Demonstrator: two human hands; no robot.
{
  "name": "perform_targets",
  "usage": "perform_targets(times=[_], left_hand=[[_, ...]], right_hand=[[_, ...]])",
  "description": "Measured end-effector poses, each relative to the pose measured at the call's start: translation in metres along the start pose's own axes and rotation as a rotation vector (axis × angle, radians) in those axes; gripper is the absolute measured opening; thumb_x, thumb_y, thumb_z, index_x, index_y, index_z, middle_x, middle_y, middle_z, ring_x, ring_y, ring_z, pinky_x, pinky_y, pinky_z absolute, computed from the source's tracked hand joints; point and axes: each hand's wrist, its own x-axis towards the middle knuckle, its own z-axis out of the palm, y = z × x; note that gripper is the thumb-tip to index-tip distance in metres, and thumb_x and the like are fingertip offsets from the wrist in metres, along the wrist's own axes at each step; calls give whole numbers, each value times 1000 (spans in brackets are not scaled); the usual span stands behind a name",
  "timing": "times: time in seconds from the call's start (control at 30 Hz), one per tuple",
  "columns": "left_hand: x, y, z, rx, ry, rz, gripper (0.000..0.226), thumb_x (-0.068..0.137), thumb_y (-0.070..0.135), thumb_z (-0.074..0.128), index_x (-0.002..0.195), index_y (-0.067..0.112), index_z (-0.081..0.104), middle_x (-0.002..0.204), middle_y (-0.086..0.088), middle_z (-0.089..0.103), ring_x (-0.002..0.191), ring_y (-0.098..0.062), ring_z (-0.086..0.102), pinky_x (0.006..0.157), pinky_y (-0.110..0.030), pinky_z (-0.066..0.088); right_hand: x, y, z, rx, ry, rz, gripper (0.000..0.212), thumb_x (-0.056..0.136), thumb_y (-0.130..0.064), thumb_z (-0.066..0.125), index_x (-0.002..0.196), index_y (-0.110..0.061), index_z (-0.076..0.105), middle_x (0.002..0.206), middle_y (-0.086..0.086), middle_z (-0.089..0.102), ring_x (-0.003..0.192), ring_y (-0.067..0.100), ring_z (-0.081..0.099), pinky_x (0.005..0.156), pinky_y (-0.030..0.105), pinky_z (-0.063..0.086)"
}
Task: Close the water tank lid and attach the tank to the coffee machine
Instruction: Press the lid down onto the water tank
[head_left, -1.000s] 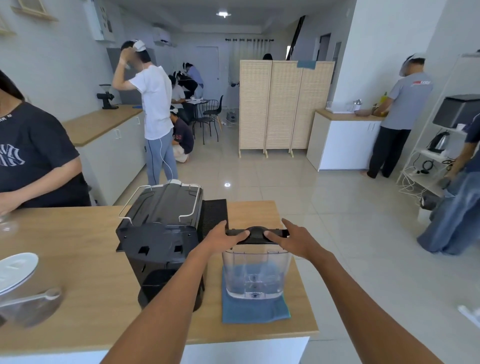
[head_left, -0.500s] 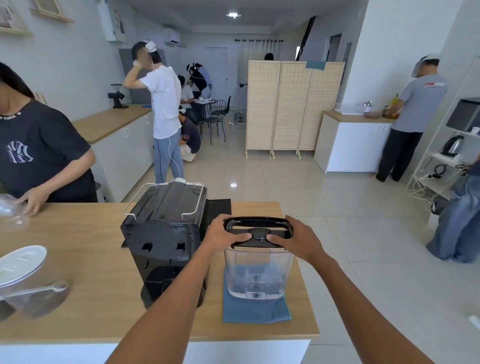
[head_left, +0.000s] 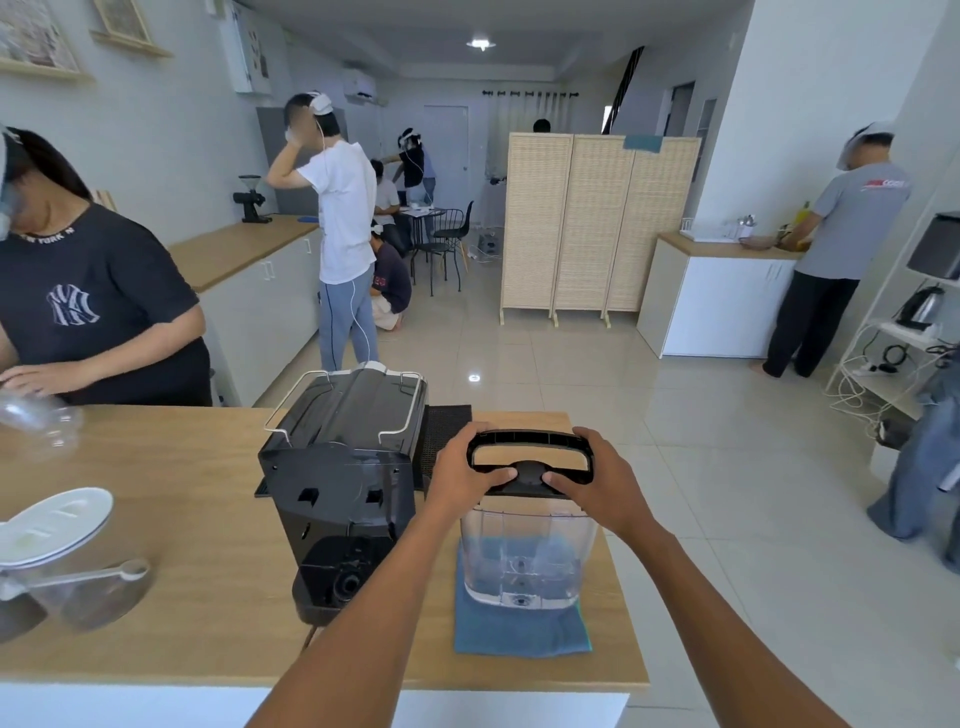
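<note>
Head view, only one. Clear water tank stands upright on a blue cloth, just right of the black coffee machine, not attached to it. Black lid is tilted up over the tank top, its far edge raised, so the tank is not closed.

Left hand grips the lid's left end, fingers curled over it, thumb lying on the near bar. Right hand grips the right end the same way, fingers wrapped, thumb on the centre tab. Both hands are clamped on the lid.

Edges: the tank sits close to the right edge of the wooden counter, and the cloth's right side comes near that edge too. A narrow gap separates tank and machine. A black ribbed mat lies behind the tank, touching the machine's right side. Open counter lies left of the machine, up to a clear lidded container with a scoop near the left border. Beyond the counter's right edge, open tiled floor.

Writing: the person left of the machine wears a dark shirt with "NEW YORK" at the collar and an NY logo. No readable marking on the tank or machine.
</note>
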Motion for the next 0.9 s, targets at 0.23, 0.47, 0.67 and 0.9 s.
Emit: perform_targets(times=[0.23, 0.47, 0.67, 0.9], left_hand=[[-2, 1, 10, 13, 63, -57, 64, 66, 31, 93, 112, 20, 51, 115, -3, 60, 109, -16, 56, 86, -24, 44], [-8, 3, 9, -58, 11, -110, 74, 71, 43, 88, 133, 22, 53, 129, 6, 60, 118, -9, 52, 84, -4, 37], [-8, 12, 10, -187, 59, -177, 59, 91, 60, 58, 142, 33, 53, 149, 7, 50, 139, -15, 42, 109, -31, 34], [-10, 15, 14, -281, 167, -249, 47, 90, 52, 66, 132, 31, 65, 138, 4, 61, 126, -15, 55, 107, -35, 43]], right_hand=[[-7, 1, 7, 71, 75, -31, 64, 78, -36, 83, 132, -21, 51, 132, 1, 55, 113, 8, 51, 91, 20, 39], [-6, 5, 11, 138, 69, -35, 56, 80, -43, 80, 124, -28, 50, 122, -5, 64, 111, 15, 62, 86, 21, 47], [-9, -6, 10, 254, 146, 20, 51, 96, -52, 53, 140, -25, 55, 133, -2, 66, 119, 17, 62, 95, 25, 47], [-8, -11, 13, 345, 264, 95, 47, 94, -54, 56, 132, -28, 67, 128, 1, 71, 98, 13, 68, 91, 28, 53]])
